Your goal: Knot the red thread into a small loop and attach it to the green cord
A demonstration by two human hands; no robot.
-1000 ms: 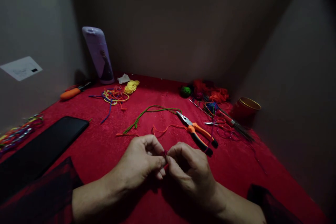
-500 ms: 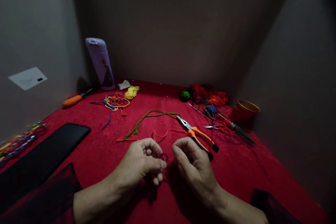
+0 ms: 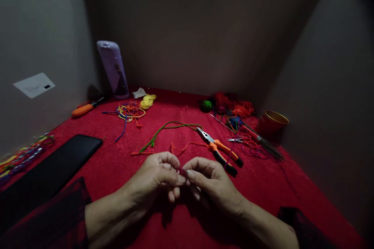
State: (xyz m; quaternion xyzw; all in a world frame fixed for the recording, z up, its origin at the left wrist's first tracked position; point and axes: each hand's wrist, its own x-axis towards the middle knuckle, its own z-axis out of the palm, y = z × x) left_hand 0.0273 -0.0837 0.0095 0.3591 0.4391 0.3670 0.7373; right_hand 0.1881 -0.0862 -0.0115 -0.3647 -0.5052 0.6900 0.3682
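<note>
Low in the middle of the view, my left hand (image 3: 159, 177) pinches a small loop of dark purple-red thread (image 3: 182, 171) between thumb and fingertips. From the other side my right hand (image 3: 213, 181) has its thumb and index finger closed on the same thread, and the fingertips of both hands nearly meet. Just beyond my right hand lie pliers (image 3: 216, 146) with orange and black handles. A green cord (image 3: 165, 126) curves across the red cloth beyond both hands, with a thin orange-red cord (image 3: 187, 146) nearer to them.
A dark phone (image 3: 64, 163) and braided cords (image 3: 25, 159) lie at left. Behind them are an orange-handled tool (image 3: 83, 110), a purple bottle (image 3: 113, 70) and tangled threads (image 3: 130, 111). At right are yarn (image 3: 241, 109), small scissors (image 3: 247, 140) and a gold-rimmed container (image 3: 273, 122).
My right hand has moved left to my left hand, and its thumb and index finger have closed on the thread loop. The view has shifted slightly.
</note>
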